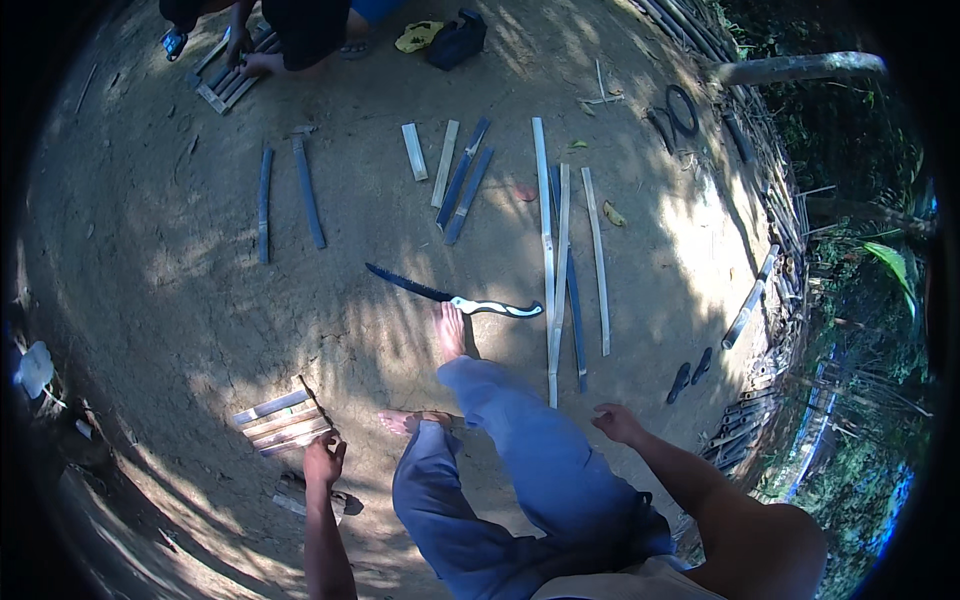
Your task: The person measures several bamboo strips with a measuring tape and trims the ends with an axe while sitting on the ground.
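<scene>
My left hand [323, 458] reaches down at the lower left, with thumb and fingers apart. Its fingertips are at the right corner of a small panel of bamboo slats [283, 424] on the ground; I see no firm grip on it. My right hand [618, 424] hangs on the right beside my knee, fingers loosely bent and apart, holding nothing I can see. In front of my bare foot lies a pruning saw [478, 306] with a dark curved blade and a white-and-black handle. Long bamboo strips [562, 270] lie to the right of the saw.
Shorter bamboo strips [466, 185] and two dark ones [308, 192] lie farther off. At the far left another person's hand [238, 45] is at a slatted frame [215, 95]. Sandals [680, 382], a black coil [683, 110] and stacked bamboo [745, 425] are on the right.
</scene>
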